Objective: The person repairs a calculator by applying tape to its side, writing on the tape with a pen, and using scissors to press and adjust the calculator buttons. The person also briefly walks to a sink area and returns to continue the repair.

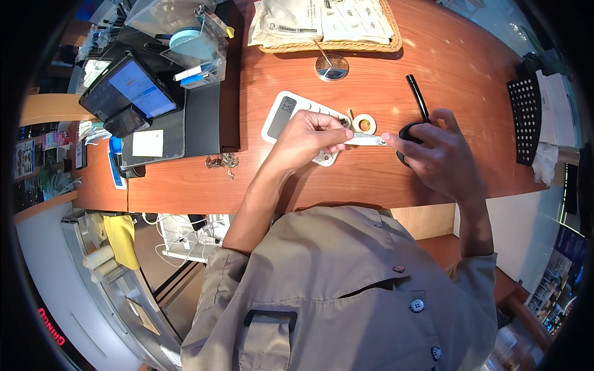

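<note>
My left hand (306, 139), over a white calculator (278, 120) with a grey display, pinches a clear, whitish strip (365, 140) that looks like tape. My right hand (448, 154) grips black scissors (417, 93), pointing away from me, while one fingertip touches the strip's right end. A small roll of tape (372, 123) lies just beyond the strip, partly beside the calculator.
A tablet (139, 83) and clear organiser (204, 52) occupy a black stand at left. Metal keys (219, 162) lie nearby. A wicker basket (390, 43) of papers and a round metal holder (331, 69) sit behind. A black perforated rack (520, 117) stands at right.
</note>
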The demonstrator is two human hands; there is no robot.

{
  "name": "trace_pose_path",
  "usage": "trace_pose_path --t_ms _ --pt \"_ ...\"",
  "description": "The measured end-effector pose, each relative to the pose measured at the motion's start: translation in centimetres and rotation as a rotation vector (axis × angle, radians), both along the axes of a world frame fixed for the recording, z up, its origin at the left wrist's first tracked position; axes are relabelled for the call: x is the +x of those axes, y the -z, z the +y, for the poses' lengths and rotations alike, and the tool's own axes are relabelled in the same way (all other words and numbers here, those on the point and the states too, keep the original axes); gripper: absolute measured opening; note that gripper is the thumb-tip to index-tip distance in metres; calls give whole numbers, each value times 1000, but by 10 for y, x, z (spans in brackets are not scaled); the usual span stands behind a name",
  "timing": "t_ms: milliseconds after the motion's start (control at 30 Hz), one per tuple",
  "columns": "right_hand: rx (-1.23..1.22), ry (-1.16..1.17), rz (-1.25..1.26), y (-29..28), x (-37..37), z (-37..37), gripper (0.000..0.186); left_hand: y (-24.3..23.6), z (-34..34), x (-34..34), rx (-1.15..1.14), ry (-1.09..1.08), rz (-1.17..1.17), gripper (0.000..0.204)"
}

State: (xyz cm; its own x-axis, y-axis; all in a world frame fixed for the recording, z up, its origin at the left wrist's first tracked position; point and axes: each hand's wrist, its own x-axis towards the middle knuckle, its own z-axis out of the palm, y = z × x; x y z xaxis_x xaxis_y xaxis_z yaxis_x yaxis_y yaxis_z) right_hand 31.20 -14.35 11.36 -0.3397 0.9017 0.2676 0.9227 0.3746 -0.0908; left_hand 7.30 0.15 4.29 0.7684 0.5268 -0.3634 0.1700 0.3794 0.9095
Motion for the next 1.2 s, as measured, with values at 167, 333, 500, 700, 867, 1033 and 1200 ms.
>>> trace_pose_path --t_ms 167,333,500,700,867,1033,1200 --pt "-33 22 40 -4 -4 -9 38 5 2 1 5 5 22 14" --pt "-45 69 33 -11 0 -20 42 5 8 -5 -11 -67 21 14" --pt "-36 121 39 -8 8 -27 42 -2 10 -3 107 -211 107 12" --pt "-38 319 66 7 28 -47 45 3 18 27 637 -110 163 10" --pt "-81 481 184 33 31 -74 48 29 50 73 1132 88 231 13" --pt "-120 574 330 58 19 -95 50 50 69 100 1197 286 329 9" --pt "-105 622 522 75 4 -99 54 47 72 106 1237 302 416 13"
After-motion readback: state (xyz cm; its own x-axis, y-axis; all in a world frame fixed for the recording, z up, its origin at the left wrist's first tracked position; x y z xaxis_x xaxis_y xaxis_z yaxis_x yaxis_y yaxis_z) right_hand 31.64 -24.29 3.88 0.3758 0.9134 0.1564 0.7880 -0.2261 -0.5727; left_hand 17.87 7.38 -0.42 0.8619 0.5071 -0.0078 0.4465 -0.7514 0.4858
